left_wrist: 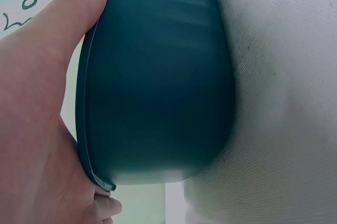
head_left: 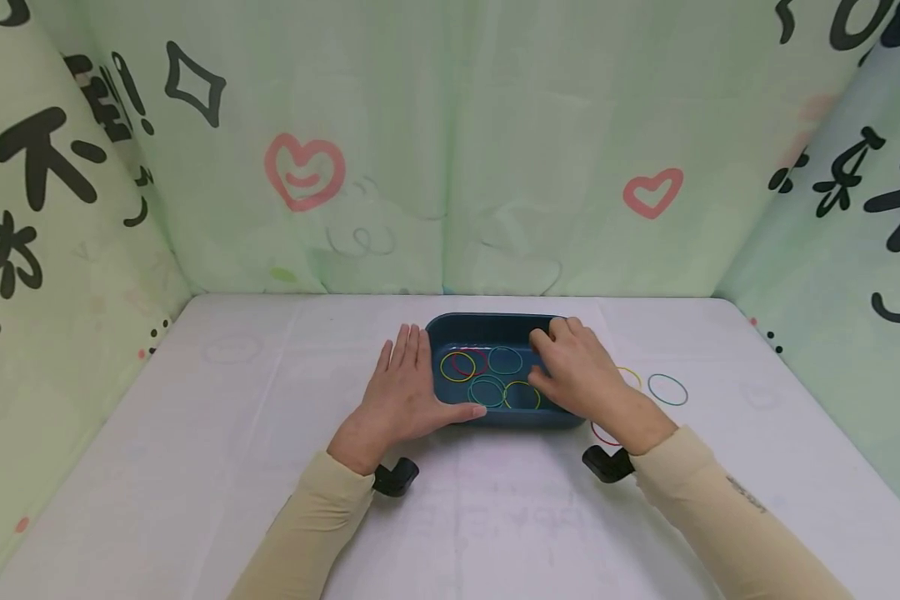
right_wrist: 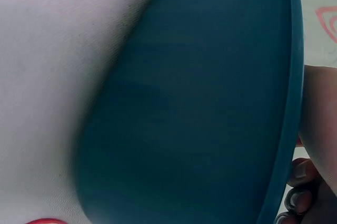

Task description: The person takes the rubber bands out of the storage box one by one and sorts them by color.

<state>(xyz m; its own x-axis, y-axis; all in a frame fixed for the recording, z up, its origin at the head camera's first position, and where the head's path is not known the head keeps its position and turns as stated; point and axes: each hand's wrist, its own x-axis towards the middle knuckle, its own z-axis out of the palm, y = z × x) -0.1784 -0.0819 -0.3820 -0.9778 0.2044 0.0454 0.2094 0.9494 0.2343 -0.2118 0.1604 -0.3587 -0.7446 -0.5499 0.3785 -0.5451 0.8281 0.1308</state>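
A dark blue rectangular tray (head_left: 487,328) with rounded corners stands on the table, holding several thin coloured rings that look like rubber bands: a yellow ring (head_left: 442,367), a green ring (head_left: 521,361) and others overlapping. At the tray's left end my left hand (head_left: 402,392) rests with straight fingers, its thumb lying along the near rim (left_wrist: 83,76). Over the right end my right hand (head_left: 576,371) reaches in, fingers bent and thumb apart from the index finger. Its curled fingertips (right_wrist: 300,201) show past the rim in the right wrist view; whether they hold anything is hidden.
Right of the tray, on the white table (head_left: 450,517), lie a green ring (head_left: 649,387), a yellow ring (head_left: 637,377) partly behind my right wrist, and a red ring (head_left: 603,439) partly covered by it. A pale green printed curtain (head_left: 450,167) encloses the table's back and sides.
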